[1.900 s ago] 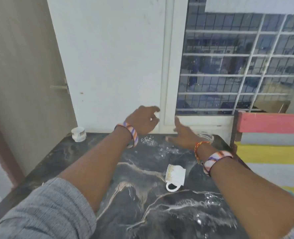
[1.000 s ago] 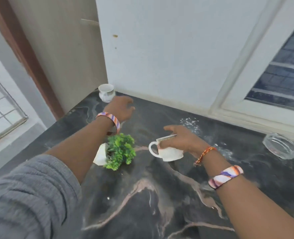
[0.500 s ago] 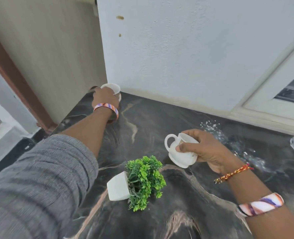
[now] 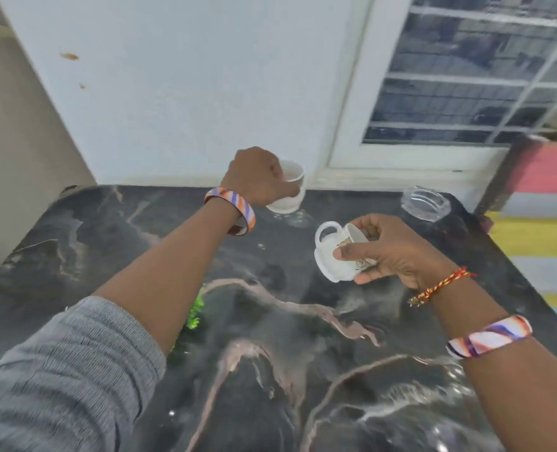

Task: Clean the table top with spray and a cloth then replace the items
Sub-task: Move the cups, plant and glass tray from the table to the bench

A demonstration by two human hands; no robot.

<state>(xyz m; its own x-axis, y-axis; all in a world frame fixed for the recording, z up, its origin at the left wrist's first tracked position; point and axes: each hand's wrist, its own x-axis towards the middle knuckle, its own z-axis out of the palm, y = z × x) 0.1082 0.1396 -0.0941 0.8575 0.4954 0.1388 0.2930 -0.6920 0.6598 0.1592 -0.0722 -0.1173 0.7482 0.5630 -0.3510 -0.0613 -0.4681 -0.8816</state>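
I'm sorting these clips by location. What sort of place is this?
Probably a room in a home: a dark marble table top against a white wall, a barred window, and white teacups in the hands.

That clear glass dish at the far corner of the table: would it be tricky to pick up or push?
Probably a bit slippery: the glass dish looks smooth. Low and wide, it likely slides rather than tips. It sits near the table edge, so a careless push might drop and break it.

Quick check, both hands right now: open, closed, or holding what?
Left hand: closed round a small white cup, held above the table.
Right hand: closed round a white handled cup, tilted on its side.
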